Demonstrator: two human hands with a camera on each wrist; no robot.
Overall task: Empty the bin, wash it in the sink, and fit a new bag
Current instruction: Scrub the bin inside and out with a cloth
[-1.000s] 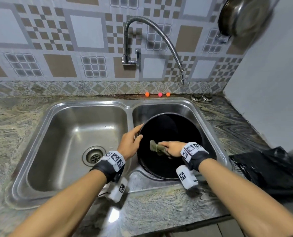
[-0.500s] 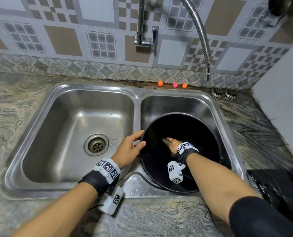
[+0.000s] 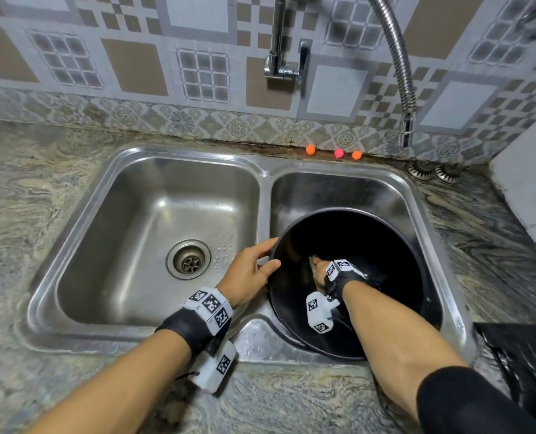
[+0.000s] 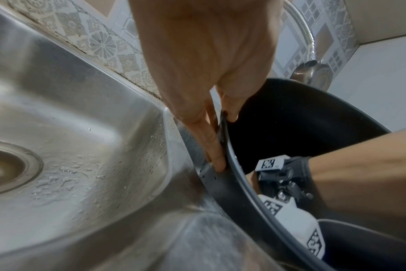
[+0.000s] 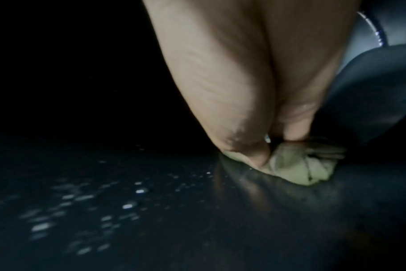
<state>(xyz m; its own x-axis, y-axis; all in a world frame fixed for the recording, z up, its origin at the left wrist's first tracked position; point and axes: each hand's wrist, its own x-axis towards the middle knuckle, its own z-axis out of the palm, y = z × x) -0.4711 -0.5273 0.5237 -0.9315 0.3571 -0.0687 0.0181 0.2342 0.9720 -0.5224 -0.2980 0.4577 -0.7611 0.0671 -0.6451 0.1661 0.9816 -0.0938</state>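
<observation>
The black bin (image 3: 351,277) leans in the sink's (image 3: 179,161) right basin, mouth toward the person. The left hand (image 3: 248,272) pinches its near-left rim; the right hand (image 5: 241,102), deep inside, grips what looks like a green cloth (image 5: 297,165) against the wet wall.

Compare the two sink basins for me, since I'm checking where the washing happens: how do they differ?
The left basin holds nothing, and its drain shows; the right basin holds the tilted black bin, which hides its floor. The left hand grips the bin's rim and the right hand presses a cloth inside it; no hand is in the left basin. Both are steel in one sink.
</observation>
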